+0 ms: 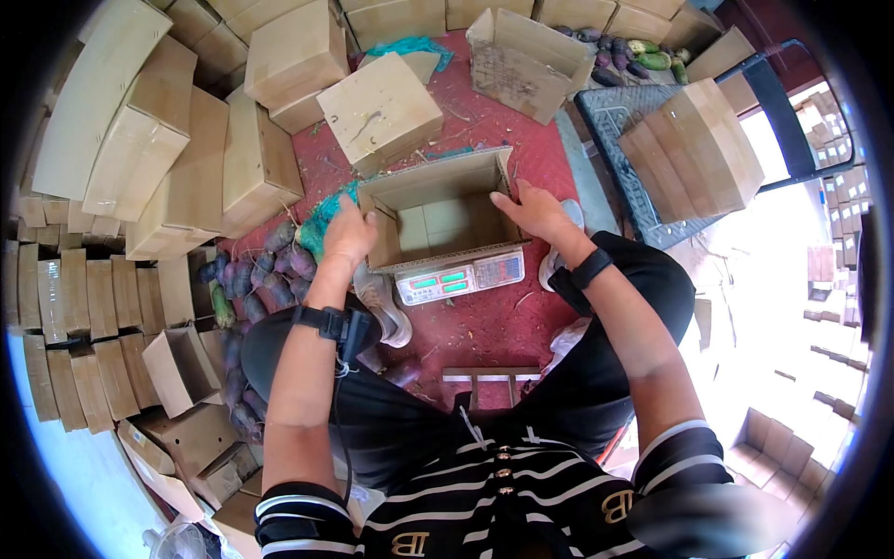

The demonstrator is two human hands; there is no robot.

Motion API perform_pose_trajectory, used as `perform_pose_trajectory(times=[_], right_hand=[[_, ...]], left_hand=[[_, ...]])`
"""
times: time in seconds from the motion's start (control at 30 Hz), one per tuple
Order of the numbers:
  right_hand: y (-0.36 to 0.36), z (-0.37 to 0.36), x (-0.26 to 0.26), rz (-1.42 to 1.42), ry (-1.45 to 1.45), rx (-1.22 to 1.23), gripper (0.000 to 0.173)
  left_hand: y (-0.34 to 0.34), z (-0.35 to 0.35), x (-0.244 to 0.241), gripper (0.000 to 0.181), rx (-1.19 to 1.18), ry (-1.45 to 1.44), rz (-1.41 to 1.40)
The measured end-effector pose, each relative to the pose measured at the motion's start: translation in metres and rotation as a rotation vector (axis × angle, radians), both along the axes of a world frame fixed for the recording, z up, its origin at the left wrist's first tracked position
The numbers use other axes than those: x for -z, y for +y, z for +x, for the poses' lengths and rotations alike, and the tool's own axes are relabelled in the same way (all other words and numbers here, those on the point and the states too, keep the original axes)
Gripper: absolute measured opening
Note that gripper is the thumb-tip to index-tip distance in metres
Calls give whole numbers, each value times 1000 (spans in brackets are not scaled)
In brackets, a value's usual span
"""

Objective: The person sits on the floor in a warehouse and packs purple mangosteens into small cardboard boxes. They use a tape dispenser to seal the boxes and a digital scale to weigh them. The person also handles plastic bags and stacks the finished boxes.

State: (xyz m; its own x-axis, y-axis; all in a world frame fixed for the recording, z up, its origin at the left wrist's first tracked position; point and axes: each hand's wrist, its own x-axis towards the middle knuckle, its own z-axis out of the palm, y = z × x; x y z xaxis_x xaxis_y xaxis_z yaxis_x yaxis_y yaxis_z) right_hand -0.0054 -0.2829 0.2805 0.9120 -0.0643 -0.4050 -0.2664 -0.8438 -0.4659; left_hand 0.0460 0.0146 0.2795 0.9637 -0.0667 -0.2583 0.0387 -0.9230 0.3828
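An open cardboard box [436, 227] rests on a digital scale [461, 278] whose green displays face me. Nothing shows inside the box. At its left wall is my left hand [350, 230], fingers outside and thumb by the rim. My right hand [538, 213] straddles the right wall, with the thumb over the inside and the fingers outside. Whether either hand grips the cardboard is not clear. Just beyond my left hand lies green plastic netting [328, 213]. Dark purple root vegetables [272, 269] are heaped to its left.
A closed carton [380, 112] sits behind the scale, and an empty open carton [527, 63] lies farther back. On the right, a platform trolley [621, 115] carries a taped carton [691, 150]. Stacked cartons [171, 150] line the left. Elongated vegetables [621, 59] lie at the back right.
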Motion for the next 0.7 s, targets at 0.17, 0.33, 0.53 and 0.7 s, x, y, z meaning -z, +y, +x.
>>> perform_pose_trajectory(times=[0.17,0.33,0.53,0.7], right_hand=[[-20,-18,-27,-39,-430,-19,66],[-48,-71,-148,206,-508,-6,48],[-126,-204,-154,184,-472,341,35],[-178,-322,-124,-17,-330,584,38]], left_hand=[[-18,-9,-37,39,178,-289,120],[-43,-35,-55,35,554,-138,69],[-106,-91,-78,39,798,-122,84],[-118,-122,-88,43,914,-104,3]])
